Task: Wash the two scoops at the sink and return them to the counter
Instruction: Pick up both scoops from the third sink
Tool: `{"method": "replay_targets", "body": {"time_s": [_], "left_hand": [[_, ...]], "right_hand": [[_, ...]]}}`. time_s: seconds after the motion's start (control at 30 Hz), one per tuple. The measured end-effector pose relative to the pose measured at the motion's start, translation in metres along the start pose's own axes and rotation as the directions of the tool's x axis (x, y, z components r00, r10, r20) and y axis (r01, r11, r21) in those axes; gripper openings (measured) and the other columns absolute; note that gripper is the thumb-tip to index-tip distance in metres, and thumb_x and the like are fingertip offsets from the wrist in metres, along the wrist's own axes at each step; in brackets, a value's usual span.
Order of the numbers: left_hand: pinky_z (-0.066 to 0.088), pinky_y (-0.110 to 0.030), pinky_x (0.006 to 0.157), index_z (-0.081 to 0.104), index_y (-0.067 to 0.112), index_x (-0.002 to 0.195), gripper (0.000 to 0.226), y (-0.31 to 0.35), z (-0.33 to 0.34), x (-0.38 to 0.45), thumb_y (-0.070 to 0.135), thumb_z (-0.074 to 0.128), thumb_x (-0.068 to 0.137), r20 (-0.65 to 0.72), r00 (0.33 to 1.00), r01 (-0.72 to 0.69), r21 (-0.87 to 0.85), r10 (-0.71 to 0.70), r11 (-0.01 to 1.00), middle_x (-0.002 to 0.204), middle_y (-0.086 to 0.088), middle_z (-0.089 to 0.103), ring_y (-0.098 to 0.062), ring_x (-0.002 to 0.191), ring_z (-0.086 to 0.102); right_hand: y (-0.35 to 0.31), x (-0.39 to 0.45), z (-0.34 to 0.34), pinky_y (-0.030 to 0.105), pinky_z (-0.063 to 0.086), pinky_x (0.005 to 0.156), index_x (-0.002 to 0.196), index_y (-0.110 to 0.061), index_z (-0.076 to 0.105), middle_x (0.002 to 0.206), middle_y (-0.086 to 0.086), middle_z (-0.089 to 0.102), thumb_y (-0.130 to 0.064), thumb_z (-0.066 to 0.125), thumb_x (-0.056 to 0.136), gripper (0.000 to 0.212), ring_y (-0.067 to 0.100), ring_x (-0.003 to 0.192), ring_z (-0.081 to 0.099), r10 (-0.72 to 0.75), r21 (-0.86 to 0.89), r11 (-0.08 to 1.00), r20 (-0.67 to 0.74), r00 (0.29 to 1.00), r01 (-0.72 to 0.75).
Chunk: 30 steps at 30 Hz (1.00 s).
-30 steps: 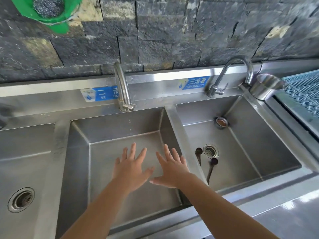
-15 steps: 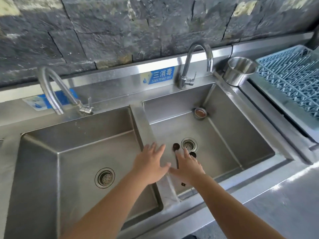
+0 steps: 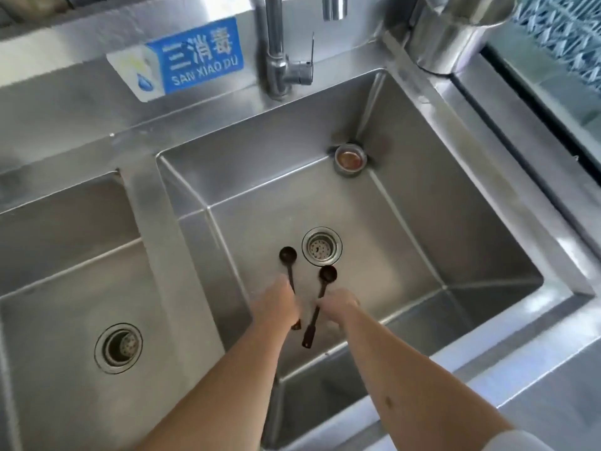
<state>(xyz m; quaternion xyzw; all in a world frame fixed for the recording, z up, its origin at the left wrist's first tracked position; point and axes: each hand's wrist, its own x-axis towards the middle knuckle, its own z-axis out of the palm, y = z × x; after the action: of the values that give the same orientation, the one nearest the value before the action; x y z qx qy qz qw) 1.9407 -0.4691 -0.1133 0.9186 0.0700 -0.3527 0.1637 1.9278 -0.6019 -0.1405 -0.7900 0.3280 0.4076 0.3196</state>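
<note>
Two dark long-handled scoops lie on the floor of the right sink basin, close to its drain. The left scoop has its bowl left of the drain, and my left hand is curled over its handle. The right scoop has its bowl just below the drain, and its handle end sticks out toward me. My right hand pinches that handle at mid-length. Both arms reach down into the basin.
A faucet stands behind the basin with no water running. A small metal cup sits in the far corner. A second basin lies left, a steel pot and blue rack right, the counter near right.
My view has swung right and moved closer to the right basin. Both hands, open and spread above the sinks before, have dropped into the basin and closed on the scoop handles.
</note>
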Motion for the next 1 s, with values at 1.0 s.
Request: {"method": "replay_targets", "body": {"time_s": [1.0], "left_hand": [[0.041, -0.027, 0.053, 0.074, 0.026, 0.094, 0.011, 0.002, -0.052, -0.013, 0.022, 0.067, 0.087, 0.046, 0.984, 0.131, -0.842, -0.172, 0.523, 0.057, 0.003, 0.064, -0.014, 0.05, 0.052]], "right_hand": [[-0.017, -0.048, -0.05, 0.035, 0.054, 0.053, 0.066, -0.022, 0.064, 0.057, -0.004, 0.062, -0.024, 0.061, 0.086, 0.02, 0.016, 0.054, 0.06, -0.238, 0.343, 0.894, -0.178, 0.955, 0.287]]}}
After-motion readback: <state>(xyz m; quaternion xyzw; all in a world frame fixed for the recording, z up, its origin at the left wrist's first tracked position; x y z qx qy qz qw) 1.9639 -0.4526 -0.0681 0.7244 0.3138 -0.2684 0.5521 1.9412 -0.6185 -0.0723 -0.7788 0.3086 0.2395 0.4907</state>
